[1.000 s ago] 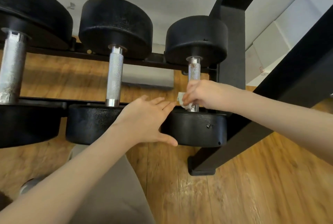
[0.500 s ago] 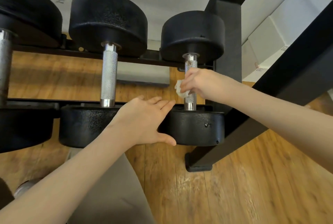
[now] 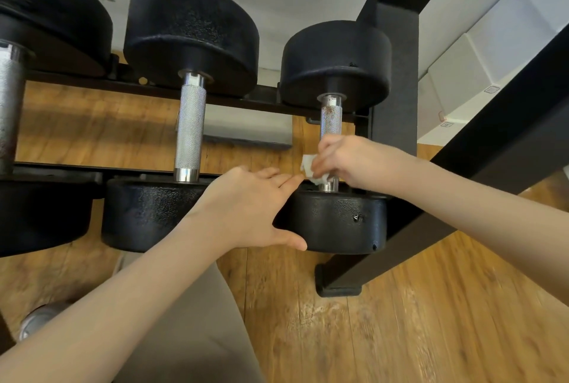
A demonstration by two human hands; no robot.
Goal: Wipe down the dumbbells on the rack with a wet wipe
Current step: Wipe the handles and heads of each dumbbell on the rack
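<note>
Wood floor shows under the rack (image 3: 397, 142). Right hand (image 3: 348, 161) pinches the wipe (image 3: 309, 167) closed around the right dumbbell (image 3: 331, 119) handle's near end, to scrub it. Left hand (image 3: 246, 207), open and holding nothing, braces its near head, likely against rolling.

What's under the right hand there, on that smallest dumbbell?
The right hand presses a crumpled white wet wipe around the lower part of the dumbbell handle. Bare knurled metal shows above the hand; the stretch beneath the fingers and wipe is covered.

Bright, even daylight; soft shadows on brown wood-plank floor (image 3: 431, 321); wide-angle bending at frame edges; lower right slightly blurred.
</note>
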